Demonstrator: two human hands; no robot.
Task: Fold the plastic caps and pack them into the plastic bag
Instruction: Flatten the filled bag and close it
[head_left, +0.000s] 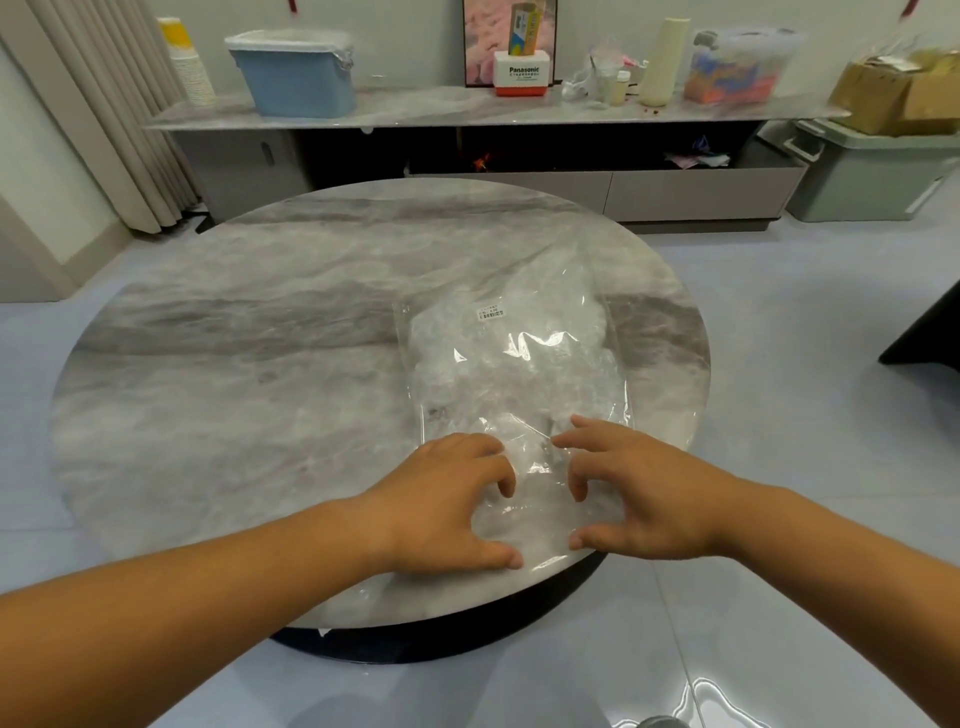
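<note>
- Your bag (540, 374) lies flat on the right, near part of the round marbled tabletop (234, 338). Its long side runs away from you, and its near end reaches the tabletop's near edge.
- The caps (467, 338) are inside it, a white crumpled mass that fills the far and middle parts. A small white label (491, 312) sits on the bag near its far left corner.
- Both your hands are on the bag's near end, side by side, with a strip of clear film showing between them.
- Your left hand (447, 499) is on the bag's near left part. The fingers are bent, their tips down on the film, and the thumb is stretched out along the near edge.
- Your right hand (639, 493) mirrors it on the near right part. The fingers are arched onto the plastic, and the thumb points inward at the near edge.
- On each hand the thumb stands well apart from the fingers. You cannot tell whether the bent fingertips only press the film or have some of it caught under them.
- The two thumb tips are near each other but apart.
- The bulk of the caps lies beyond your fingertips, further from you.
- Behind the tabletop a long sideboard (415, 111) carries a blue bin (296, 78) and a white Panasonic box (522, 73), among other things.
</note>
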